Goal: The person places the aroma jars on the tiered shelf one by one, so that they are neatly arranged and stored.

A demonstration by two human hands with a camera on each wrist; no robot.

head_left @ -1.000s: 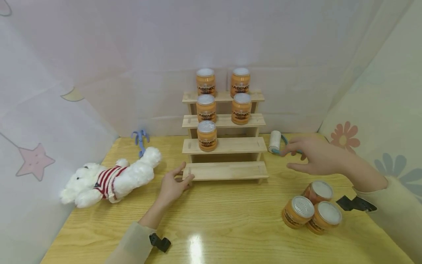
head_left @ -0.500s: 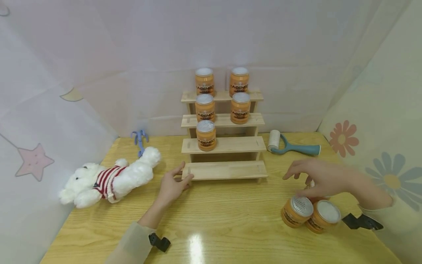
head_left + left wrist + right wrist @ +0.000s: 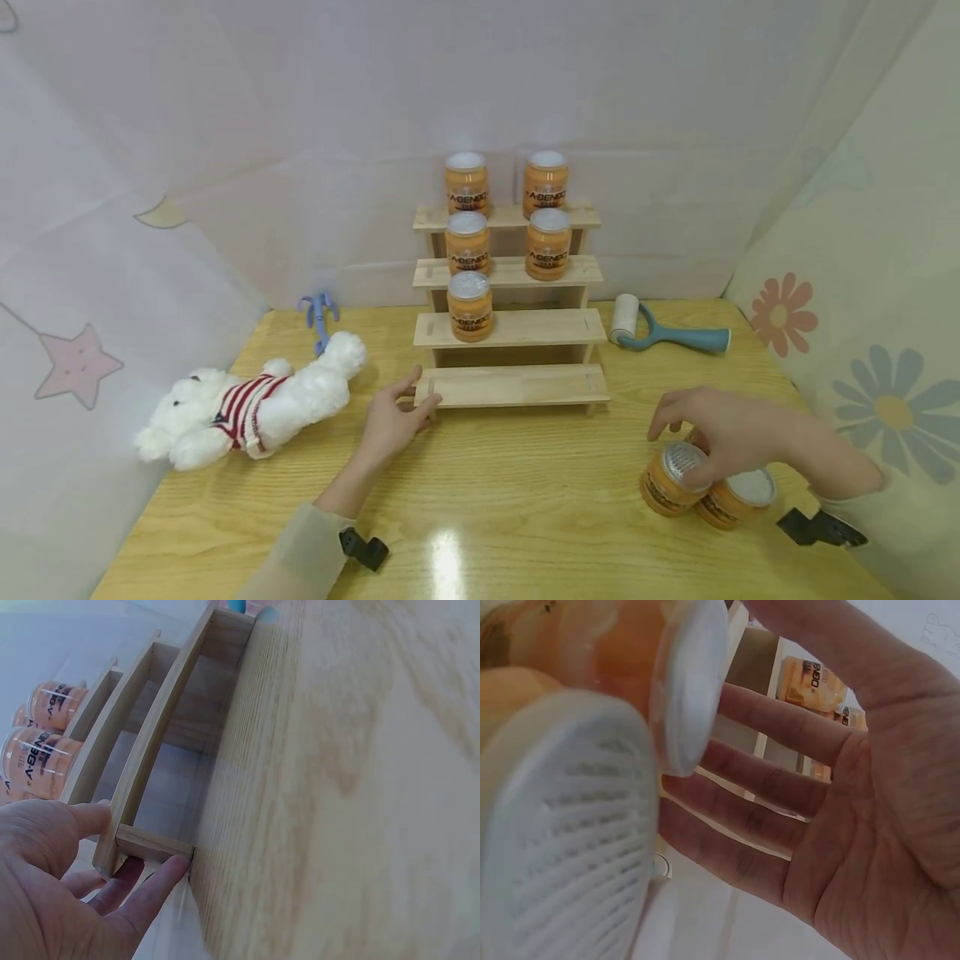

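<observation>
In the head view my left hand [image 3: 393,417] holds the left end of the lowest step of a wooden stepped display rack [image 3: 517,387]. Its thumb lies on the board and its fingers reach the end support [image 3: 154,844] in the left wrist view. My right hand [image 3: 731,429] is over a cluster of orange jars with pale lids, its thumb by the lid of the front jar [image 3: 663,487]. Another jar [image 3: 731,504] stands beside that one; a third is mostly hidden behind the hand. Fingers [image 3: 757,787] extend beside a jar lid [image 3: 694,690] in the right wrist view.
Several orange jars [image 3: 471,317] stand on the upper steps. A teal-handled roller [image 3: 686,337] lies right of the rack. At left are a white plush bear [image 3: 300,408] in a striped top and a blue hook-like item [image 3: 319,321]. Patterned cloth walls [image 3: 352,150] border the table.
My right hand has come down from near the roller to the jar cluster, leaving the roller's handle in sight. The left hand stays on the rack.
</observation>
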